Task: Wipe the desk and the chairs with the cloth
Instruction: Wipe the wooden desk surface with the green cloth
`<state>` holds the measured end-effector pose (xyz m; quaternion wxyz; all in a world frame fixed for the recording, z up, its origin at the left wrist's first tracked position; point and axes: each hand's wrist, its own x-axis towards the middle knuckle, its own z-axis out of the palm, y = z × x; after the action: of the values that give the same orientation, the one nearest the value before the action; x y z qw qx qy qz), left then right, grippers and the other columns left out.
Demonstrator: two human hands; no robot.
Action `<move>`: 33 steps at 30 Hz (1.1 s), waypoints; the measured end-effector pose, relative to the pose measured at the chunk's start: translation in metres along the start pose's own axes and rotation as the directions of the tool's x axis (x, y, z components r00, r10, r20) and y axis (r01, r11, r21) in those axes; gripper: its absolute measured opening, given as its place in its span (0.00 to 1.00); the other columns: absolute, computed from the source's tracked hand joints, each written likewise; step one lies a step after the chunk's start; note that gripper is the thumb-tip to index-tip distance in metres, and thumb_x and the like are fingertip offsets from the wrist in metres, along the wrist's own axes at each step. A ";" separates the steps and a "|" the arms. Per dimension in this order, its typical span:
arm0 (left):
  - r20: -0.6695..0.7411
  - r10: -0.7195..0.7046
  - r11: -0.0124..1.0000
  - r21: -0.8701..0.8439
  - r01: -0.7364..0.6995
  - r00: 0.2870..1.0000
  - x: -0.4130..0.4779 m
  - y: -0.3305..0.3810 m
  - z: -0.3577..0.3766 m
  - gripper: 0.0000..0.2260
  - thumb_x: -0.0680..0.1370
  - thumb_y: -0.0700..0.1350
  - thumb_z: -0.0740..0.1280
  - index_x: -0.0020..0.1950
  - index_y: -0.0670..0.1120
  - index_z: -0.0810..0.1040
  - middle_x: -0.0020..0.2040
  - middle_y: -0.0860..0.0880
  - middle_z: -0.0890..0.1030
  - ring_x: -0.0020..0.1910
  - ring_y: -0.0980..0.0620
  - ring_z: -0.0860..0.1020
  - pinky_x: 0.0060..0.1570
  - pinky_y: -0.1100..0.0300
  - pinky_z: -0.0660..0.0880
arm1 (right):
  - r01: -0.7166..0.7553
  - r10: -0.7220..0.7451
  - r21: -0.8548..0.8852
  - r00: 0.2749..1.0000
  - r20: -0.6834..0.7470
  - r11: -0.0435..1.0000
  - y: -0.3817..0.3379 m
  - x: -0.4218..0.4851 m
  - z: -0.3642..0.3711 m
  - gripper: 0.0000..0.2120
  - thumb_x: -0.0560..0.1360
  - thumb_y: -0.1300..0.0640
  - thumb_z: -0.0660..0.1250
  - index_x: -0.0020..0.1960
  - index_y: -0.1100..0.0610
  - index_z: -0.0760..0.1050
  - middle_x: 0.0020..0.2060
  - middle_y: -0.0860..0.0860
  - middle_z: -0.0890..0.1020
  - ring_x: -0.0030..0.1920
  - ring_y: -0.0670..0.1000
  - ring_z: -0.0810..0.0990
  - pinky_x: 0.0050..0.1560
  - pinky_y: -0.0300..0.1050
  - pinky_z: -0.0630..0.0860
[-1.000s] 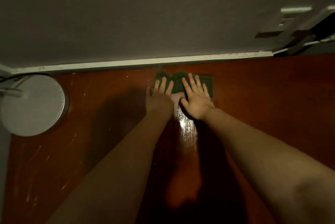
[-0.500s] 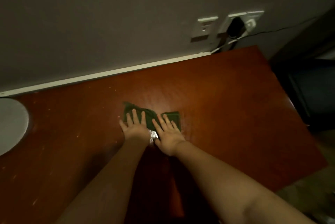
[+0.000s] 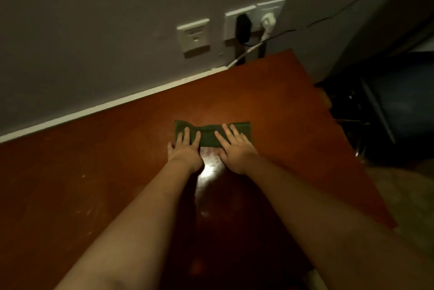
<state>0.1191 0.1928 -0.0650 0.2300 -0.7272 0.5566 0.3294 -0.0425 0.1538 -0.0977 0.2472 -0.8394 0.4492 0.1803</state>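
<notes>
head view, mid desk-wipe: left hand (image 3: 185,151) and right hand (image 3: 235,151) flat, fingers straight, pressing green cloth (image 3: 209,136) onto desk (image 3: 263,92) near its right end; next, probably sliding it toward the right edge with even pressure.

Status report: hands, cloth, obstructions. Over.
Both flat: left hand, right hand, fingers straight, pressing green cloth. Cloth on red-brown desk, mid-surface. Beyond, plug cables at desk's far edge, apart from cloth.
</notes>
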 end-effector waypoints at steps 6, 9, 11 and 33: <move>-0.040 0.109 0.991 0.085 -0.106 0.993 0.054 0.123 -0.044 0.31 0.82 0.52 0.54 0.80 0.53 0.41 0.79 0.45 0.36 0.78 0.44 0.40 0.75 0.41 0.43 | -0.079 0.074 -0.031 0.989 -0.127 0.996 0.133 -0.006 -0.026 0.31 0.83 0.43 0.50 0.80 0.50 0.41 0.79 0.53 0.40 0.78 0.55 0.40 0.76 0.53 0.44; -0.104 0.083 0.991 0.116 -0.071 0.991 0.074 0.160 -0.055 0.31 0.82 0.52 0.53 0.80 0.52 0.39 0.79 0.44 0.37 0.78 0.42 0.40 0.75 0.41 0.45 | -0.071 0.068 -0.014 0.986 -0.155 0.997 0.167 0.013 -0.043 0.32 0.82 0.42 0.51 0.80 0.51 0.43 0.79 0.52 0.42 0.78 0.54 0.41 0.76 0.52 0.44; -0.145 0.087 0.990 0.126 -0.069 0.986 0.088 0.168 -0.064 0.30 0.83 0.53 0.51 0.80 0.52 0.39 0.79 0.44 0.38 0.78 0.43 0.41 0.75 0.41 0.45 | -0.067 0.071 0.027 0.981 -0.179 0.997 0.180 0.032 -0.056 0.33 0.82 0.41 0.53 0.80 0.51 0.44 0.79 0.52 0.42 0.78 0.54 0.40 0.76 0.52 0.43; -0.274 0.103 0.992 0.095 -0.080 0.956 0.182 0.216 -0.144 0.28 0.83 0.54 0.49 0.80 0.51 0.41 0.80 0.46 0.41 0.79 0.44 0.43 0.76 0.43 0.46 | -0.055 0.092 0.110 0.925 -0.368 0.992 0.251 0.121 -0.111 0.33 0.81 0.40 0.53 0.80 0.54 0.48 0.79 0.52 0.47 0.79 0.53 0.44 0.76 0.52 0.42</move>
<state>-0.0264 -0.0872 -0.0948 0.1639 -0.7295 0.6297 0.2109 -0.1804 -0.1098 -0.1342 0.1913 -0.8278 0.5273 0.0049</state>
